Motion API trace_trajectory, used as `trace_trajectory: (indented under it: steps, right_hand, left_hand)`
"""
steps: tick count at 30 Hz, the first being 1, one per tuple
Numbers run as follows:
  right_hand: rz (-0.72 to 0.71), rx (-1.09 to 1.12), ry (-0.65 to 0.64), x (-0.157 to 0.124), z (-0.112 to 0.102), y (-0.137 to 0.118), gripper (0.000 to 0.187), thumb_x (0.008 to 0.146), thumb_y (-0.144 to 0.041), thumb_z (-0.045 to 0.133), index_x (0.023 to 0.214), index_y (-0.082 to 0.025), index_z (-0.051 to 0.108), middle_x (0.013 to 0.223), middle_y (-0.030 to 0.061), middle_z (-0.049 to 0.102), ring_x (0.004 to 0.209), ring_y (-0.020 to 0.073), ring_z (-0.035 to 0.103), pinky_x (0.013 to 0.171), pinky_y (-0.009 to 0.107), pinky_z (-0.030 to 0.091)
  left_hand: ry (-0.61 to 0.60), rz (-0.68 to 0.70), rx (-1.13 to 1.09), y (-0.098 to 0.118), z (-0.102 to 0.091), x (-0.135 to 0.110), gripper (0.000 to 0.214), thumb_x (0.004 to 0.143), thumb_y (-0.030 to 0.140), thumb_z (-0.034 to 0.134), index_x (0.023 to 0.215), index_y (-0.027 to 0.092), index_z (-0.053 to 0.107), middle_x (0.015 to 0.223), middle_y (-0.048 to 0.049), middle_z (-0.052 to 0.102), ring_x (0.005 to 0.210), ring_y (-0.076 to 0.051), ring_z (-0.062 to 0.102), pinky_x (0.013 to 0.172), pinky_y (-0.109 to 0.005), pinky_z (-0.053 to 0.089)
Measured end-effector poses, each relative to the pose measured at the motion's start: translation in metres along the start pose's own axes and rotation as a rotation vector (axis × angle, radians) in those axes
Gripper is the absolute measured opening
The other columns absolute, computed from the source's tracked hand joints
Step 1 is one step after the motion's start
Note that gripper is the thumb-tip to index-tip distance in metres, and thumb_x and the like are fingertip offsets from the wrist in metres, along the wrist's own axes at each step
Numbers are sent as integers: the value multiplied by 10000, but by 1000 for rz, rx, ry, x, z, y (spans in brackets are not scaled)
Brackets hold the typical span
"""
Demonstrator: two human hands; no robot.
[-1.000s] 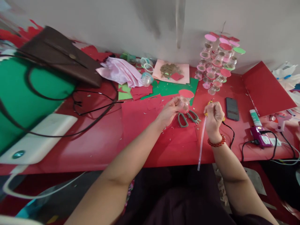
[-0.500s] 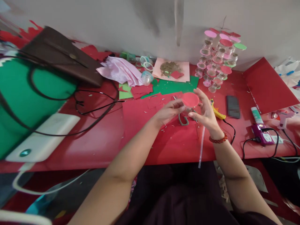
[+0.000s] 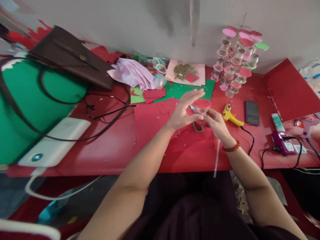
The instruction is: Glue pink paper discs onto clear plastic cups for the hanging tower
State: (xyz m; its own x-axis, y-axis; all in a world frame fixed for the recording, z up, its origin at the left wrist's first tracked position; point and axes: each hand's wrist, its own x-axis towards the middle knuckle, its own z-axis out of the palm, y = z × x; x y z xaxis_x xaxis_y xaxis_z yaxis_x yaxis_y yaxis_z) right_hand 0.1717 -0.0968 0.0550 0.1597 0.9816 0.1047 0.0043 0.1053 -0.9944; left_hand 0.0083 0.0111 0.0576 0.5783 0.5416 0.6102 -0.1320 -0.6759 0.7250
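Note:
A small clear hourglass-shaped piece with a red paper disc on top is upright above the table, between my hands. My right hand grips its lower part from the right, its fingers closed around it. On the left, my left hand has its fingers stretched out and its thumb against or close to the narrow middle; whether it touches is hard to tell. Behind and below lie scissors, partly hidden, on red paper. A clear glue stick lies below my right hand, overhanging the table's front edge.
A yellow glue gun and a dark phone-like block lie to the right. Behind them stand stacked hourglasses. A purple socket block has cords. On the left are a brown bag and white power strip.
My left hand has come off the disc's edge, and its fingers are now stretched out. My right hand has lowered and closed round the lower part. The view has shifted slightly.

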Motion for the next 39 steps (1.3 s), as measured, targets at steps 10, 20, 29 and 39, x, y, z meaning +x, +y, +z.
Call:
trace_trajectory:
  steps: [10, 20, 29, 39]
  right_hand:
    - [53, 38, -65, 0, 0, 0, 254, 787, -459, 796, 850, -231, 704, 786, -24, 644, 743, 130, 568, 726, 279, 501]
    - [130, 145, -58, -1, 2, -3, 315, 747, -484, 832, 912, -227, 755, 864, 12, 746, 801, 160, 683, 765, 308, 574]
    - [169, 225, -73, 1, 2, -5, 309, 737, -438, 842, 958, -228, 790, 884, 16, 789, 776, 151, 710, 741, 286, 601]
    - [204, 305, -56, 3, -4, -5, 342, 724, -445, 848, 981, -226, 792, 914, 33, 813, 799, 174, 737, 763, 325, 652]
  left_hand:
    - [-65, 41, 30, 8, 3, -3, 426, 891, 339, 799, 1312, 296, 750, 1404, -83, 740, 1470, -325, 562, 1249, -621, 393]
    - [53, -48, -74, 13, 5, -1, 255, 844, 316, 847, 1098, 300, 831, 1195, -33, 829, 1247, -271, 737, 1253, -541, 427]
    - [312, -108, -83, 10, 10, -3, 129, 823, 425, 880, 794, 315, 820, 885, 6, 835, 924, -216, 782, 1125, -489, 523]
    - [290, -19, -39, 15, 7, -2, 81, 907, 338, 805, 977, 334, 844, 999, -20, 830, 1037, -216, 721, 1010, -413, 536]
